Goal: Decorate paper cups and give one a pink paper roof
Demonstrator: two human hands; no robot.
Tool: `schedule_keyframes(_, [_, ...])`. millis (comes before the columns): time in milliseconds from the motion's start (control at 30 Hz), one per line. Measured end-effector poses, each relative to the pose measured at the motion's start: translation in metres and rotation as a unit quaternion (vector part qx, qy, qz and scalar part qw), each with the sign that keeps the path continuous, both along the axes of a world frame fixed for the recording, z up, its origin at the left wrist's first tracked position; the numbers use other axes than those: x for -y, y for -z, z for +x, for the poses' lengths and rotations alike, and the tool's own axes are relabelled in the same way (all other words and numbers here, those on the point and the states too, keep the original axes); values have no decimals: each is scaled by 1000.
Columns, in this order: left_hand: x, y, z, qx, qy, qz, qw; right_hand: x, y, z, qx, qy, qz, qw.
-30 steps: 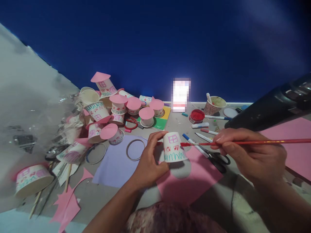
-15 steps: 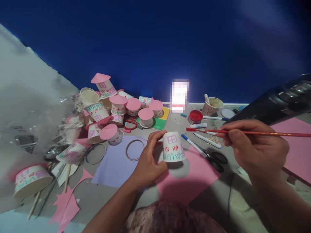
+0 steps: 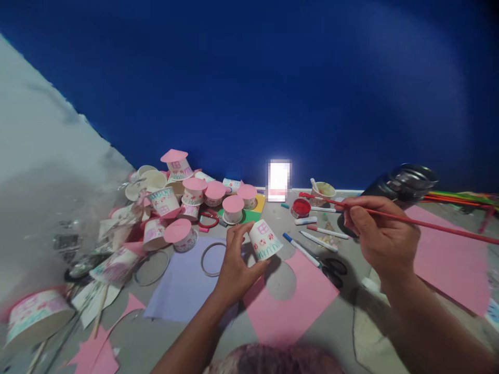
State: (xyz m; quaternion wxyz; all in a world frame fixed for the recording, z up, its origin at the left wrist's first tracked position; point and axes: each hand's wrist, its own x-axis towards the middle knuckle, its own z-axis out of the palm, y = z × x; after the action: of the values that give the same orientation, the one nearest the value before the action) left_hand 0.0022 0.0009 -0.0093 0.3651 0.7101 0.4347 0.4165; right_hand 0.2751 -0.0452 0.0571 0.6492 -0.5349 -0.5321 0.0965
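Note:
A white paper cup (image 3: 265, 240), upside down and tilted, is held by its side in my left hand (image 3: 237, 259). It bears a drawn pink window, red flowers and a green zigzag along the rim. My right hand (image 3: 384, 234) pinches a red paintbrush (image 3: 393, 215), whose tip points left, above a small jar of red paint (image 3: 301, 209). Below the cup lies a pink paper sheet (image 3: 288, 306) with a round hole cut in it. Black-handled scissors (image 3: 333, 267) rest at that sheet's right edge.
Decorated cups with pink paper roofs (image 3: 179, 231) crowd the left. Several markers (image 3: 319, 241) lie mid-table, near a patterned cup (image 3: 324, 191) at the back. A roll of tape (image 3: 202, 259) sits on lilac paper (image 3: 171, 291). A dark cylindrical object (image 3: 405, 182) stands behind my right hand.
My left hand has tilted the cup. The right hand has drawn back leftward in view, and the brush tip has moved away from the cup, up towards the paint jar. The view has shifted.

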Motion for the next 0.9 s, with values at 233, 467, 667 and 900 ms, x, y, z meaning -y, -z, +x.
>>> schedule_keyframes(233, [-1,5,4,13,-16,-20,1000,-8,-22,36,205,161,-128,957])
schedule_keyframes(467, [-1,1,0,32,-36,-52,997,-79,-5,24,286,111,-282,909])
schedule_keyframes(667, [-3,1,-4,50,-46,-85,994,-120,10,23,339,68,-404,847])
schedule_keyframes(900, [-4,3,-2,81,-47,-122,988,-146,18,26,356,91,-425,827])
